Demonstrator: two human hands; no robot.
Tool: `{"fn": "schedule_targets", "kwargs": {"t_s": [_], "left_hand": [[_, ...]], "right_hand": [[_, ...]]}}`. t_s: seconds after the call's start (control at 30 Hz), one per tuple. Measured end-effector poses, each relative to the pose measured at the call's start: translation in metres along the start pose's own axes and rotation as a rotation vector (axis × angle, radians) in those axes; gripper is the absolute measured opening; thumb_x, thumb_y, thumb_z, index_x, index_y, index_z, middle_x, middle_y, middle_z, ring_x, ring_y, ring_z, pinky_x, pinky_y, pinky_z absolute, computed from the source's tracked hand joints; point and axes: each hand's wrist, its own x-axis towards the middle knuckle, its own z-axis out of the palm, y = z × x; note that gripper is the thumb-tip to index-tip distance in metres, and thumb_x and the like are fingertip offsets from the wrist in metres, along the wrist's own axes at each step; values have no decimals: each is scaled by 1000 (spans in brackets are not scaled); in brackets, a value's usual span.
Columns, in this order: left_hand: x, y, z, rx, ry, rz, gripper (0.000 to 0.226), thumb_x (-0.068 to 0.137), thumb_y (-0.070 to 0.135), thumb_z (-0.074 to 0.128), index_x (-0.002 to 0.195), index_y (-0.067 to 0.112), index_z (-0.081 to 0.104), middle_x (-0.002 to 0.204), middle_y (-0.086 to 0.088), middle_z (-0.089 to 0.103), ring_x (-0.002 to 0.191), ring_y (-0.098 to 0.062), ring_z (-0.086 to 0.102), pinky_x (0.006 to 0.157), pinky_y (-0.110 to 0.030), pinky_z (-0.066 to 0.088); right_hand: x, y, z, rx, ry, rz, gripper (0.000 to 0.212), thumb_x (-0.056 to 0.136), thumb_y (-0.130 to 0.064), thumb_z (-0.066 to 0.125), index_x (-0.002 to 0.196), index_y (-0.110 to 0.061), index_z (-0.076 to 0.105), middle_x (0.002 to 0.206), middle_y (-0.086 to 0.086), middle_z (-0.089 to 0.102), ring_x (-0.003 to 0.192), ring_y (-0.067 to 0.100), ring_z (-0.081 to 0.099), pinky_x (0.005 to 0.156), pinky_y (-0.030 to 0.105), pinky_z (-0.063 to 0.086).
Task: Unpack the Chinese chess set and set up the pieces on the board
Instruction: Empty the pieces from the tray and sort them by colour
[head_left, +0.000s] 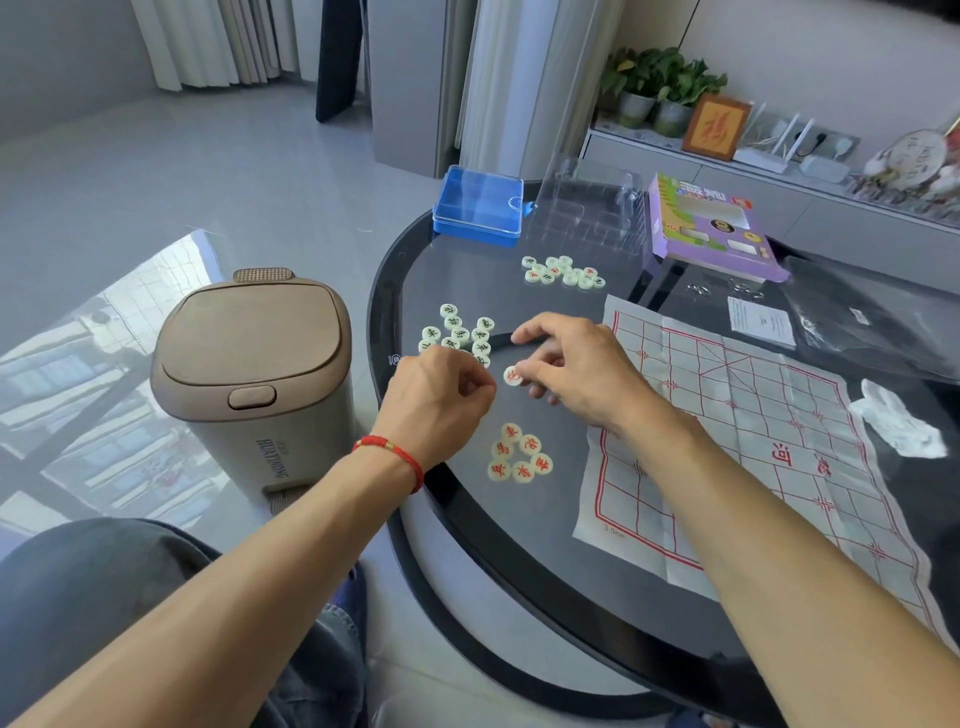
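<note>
black and shiny, the round glass table (519, 545) sits on a pale tiled floor, and the game is spread out on it. the right hand (576, 364) pinches one small round piece (512, 375) with a red mark between thumb and fingertip, just above the glass; its other fingers are loosely bent. the left hand (441, 397) is close beside it with curled fingers, and i cannot tell if it holds anything. the pieces look small, hard, smooth and light, so they may slip or slide on the glass; pinching one by its rim, like now, looks best. six red pieces (519, 454) lie in a little bunch near the person, the green pieces (460, 335) sit just past the left hand, and a mixed pile (563, 271) lies farther off. the paper board (753, 431) is thin and creased, lies flat to the right, and has no pieces on it yet, so it could shift if pushed. its near corner comes close to the table edge. past the piles are a blue box (478, 205), a clear tray (592, 208) and a purple box (711, 228). a brown bin (249, 374) stands on the floor just left of the table.
</note>
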Motion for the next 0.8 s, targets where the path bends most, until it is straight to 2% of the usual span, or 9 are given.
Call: {"fn": "schedule_targets", "kwargs": {"t_s": [0.13, 0.23, 0.3, 0.37, 0.43, 0.53, 0.67, 0.73, 0.8], "left_hand": [[1, -2, 3, -65, 25, -31, 17, 90, 30, 72, 100, 16, 74, 84, 5, 69, 74, -7, 65, 66, -17, 52], [2, -2, 5, -75, 30, -20, 18, 88, 32, 75, 98, 17, 76, 82, 5, 71, 73, -7, 67, 70, -26, 59], [3, -1, 5, -69, 39, -29, 15, 86, 29, 77, 94, 17, 76, 81, 3, 71, 72, -8, 68, 70, -25, 60], [3, -1, 3, -46, 34, -45, 8, 85, 23, 78, 90, 17, 76, 78, 4, 70, 71, -7, 67, 66, -21, 57], [3, 0, 0, -1, 12, -52, 2, 84, 19, 76, 86, 18, 76, 74, 7, 67, 68, -6, 64, 62, -17, 52], [0, -1, -3, 70, -34, -44, 2, 83, 18, 75, 83, 19, 77, 73, 8, 66, 70, -10, 64, 67, -23, 54], [-5, 0, -5, 95, -82, -33, 3, 82, 19, 74, 84, 20, 77, 73, 10, 68, 74, -13, 66, 72, -28, 56], [-6, 1, -6, 100, -105, -19, 5, 83, 20, 74, 85, 20, 78, 75, 8, 70, 74, -12, 66, 73, -29, 57], [-7, 1, -6, 100, -118, -10, 7, 84, 20, 74, 88, 19, 79, 78, 7, 72, 73, -11, 67, 73, -28, 58]], "right_hand": [[-10, 0, 6, 218, -72, -15, 16, 93, -13, 72, 108, -16, 67, 78, 0, 76, 70, 14, 74, 68, 30, 62], [-13, -1, 8, 258, -108, -42, 15, 92, -13, 73, 106, -15, 68, 79, 1, 76, 72, 17, 74, 71, 33, 63], [-11, -2, 7, 273, -141, -41, 13, 92, -15, 74, 104, -16, 68, 79, 1, 76, 73, 18, 74, 71, 33, 63], [-6, 2, 7, 211, -129, -41, 9, 92, -22, 74, 100, -20, 70, 80, -1, 75, 72, 15, 72, 69, 31, 62], [5, 11, 8, 47, -9, -12, 7, 93, -29, 71, 99, -25, 70, 83, -7, 70, 76, 9, 67, 69, 27, 56], [24, 26, 10, -61, 162, 116, 23, 97, -26, 61, 119, -25, 66, 89, -7, 66, 88, 13, 63, 75, 26, 47], [47, 24, 15, -146, 229, 164, 50, 101, -26, 50, 151, -25, 45, 99, 9, 69, 105, 29, 61, 88, 37, 52], [61, 20, 14, -233, 226, 208, 54, 102, -27, 48, 154, -26, 37, 99, 10, 63, 100, 32, 59, 86, 39, 51], [75, 20, 12, -292, 212, 236, 52, 101, -27, 46, 152, -27, 37, 96, 8, 63, 85, 33, 62, 79, 36, 52]]}}
